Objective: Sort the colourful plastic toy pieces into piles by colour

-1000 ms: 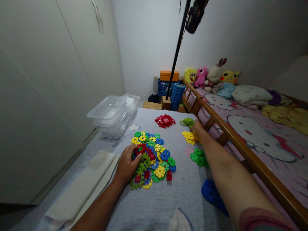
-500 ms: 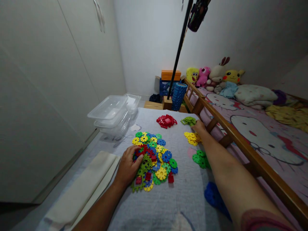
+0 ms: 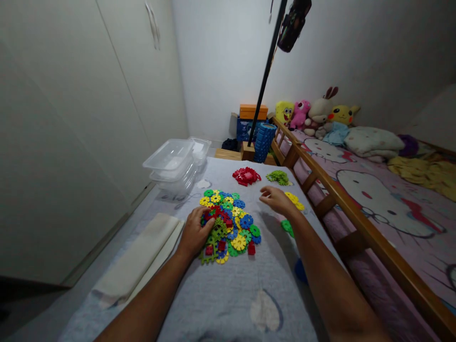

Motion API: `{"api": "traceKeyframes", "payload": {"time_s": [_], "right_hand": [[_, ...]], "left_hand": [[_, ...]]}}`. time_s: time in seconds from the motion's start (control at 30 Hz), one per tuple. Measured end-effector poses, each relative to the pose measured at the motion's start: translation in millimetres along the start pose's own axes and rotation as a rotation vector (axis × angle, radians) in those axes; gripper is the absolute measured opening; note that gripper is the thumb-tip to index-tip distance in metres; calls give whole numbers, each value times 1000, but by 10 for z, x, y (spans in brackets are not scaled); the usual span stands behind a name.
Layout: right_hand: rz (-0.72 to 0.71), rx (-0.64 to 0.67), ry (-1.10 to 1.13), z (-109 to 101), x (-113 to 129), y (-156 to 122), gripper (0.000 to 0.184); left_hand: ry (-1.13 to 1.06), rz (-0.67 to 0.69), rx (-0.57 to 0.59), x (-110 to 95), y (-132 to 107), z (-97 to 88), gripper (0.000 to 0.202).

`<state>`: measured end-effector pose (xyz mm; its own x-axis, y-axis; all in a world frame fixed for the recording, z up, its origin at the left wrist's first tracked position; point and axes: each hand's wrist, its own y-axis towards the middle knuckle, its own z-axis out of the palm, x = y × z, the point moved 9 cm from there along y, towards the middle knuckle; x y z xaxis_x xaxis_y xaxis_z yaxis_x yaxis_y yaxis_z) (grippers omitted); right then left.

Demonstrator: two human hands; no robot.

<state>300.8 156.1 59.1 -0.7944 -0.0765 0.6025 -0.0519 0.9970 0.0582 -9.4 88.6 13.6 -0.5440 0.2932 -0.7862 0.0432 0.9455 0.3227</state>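
A mixed pile of notched plastic discs (image 3: 238, 242) in yellow, blue and green lies mid-table, with red blocks (image 3: 251, 248) and olive-green lattice pieces (image 3: 218, 230) among them. My left hand (image 3: 195, 232) rests on the pile's left side, thumb and fingers apart, touching the red and lattice pieces. Over the cloth right of the pile hovers my right hand (image 3: 276, 199), fingers loosely bent and apart, nothing visible in them. Sorted heaps stand beyond and beside it: red pieces (image 3: 247, 176), light-green pieces (image 3: 278, 177), yellow discs (image 3: 294, 200), green discs (image 3: 287, 228). My right forearm partly covers a blue heap (image 3: 300, 270).
Stacked clear plastic boxes (image 3: 171, 164) stand at the table's back left, with a folded cream cloth (image 3: 142, 256) nearer me. A wooden bed rail (image 3: 320, 190) runs along the right side. Behind the table rises a black pole (image 3: 265, 76) on a wooden block.
My right hand has come back from the light-green heap, moving left and nearer toward the mixed pile. My left hand stays on the pile. The view has shifted slightly.
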Motion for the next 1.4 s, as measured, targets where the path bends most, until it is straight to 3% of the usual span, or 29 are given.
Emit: {"api": "traceKeyframes", "payload": {"time_s": [0.07,0.13,0.27,0.43,0.77,0.93,1.17,1.3,1.4], "right_hand": [[-35,130,-5,293,156,-267,27],[-55,163,-23,492,230,-495,27],[-54,32,-36,657,235,-735,32],[-14,-114,80,712,181,-774,35],[82,-220,279,705,68,-779,11],[118,-275,481,681,-7,-752,17],[211,-251,856,635,-19,-824,24],[238,-244,895,541,21,-925,23],[215,-273,848,349,16,-1025,25]], "left_hand": [[-6,-7,0,1,-6,-11,31],[-14,-17,-4,1,-6,-25,30],[-17,-17,1,-17,3,-31,30],[-16,-7,-9,-18,0,-34,29],[2,-1,6,-12,8,-30,32],[5,11,-15,-27,-6,-44,33],[9,12,-16,-15,-19,-43,32],[11,20,-9,-19,-23,-41,32],[10,21,-9,-13,-28,-38,33]]}}
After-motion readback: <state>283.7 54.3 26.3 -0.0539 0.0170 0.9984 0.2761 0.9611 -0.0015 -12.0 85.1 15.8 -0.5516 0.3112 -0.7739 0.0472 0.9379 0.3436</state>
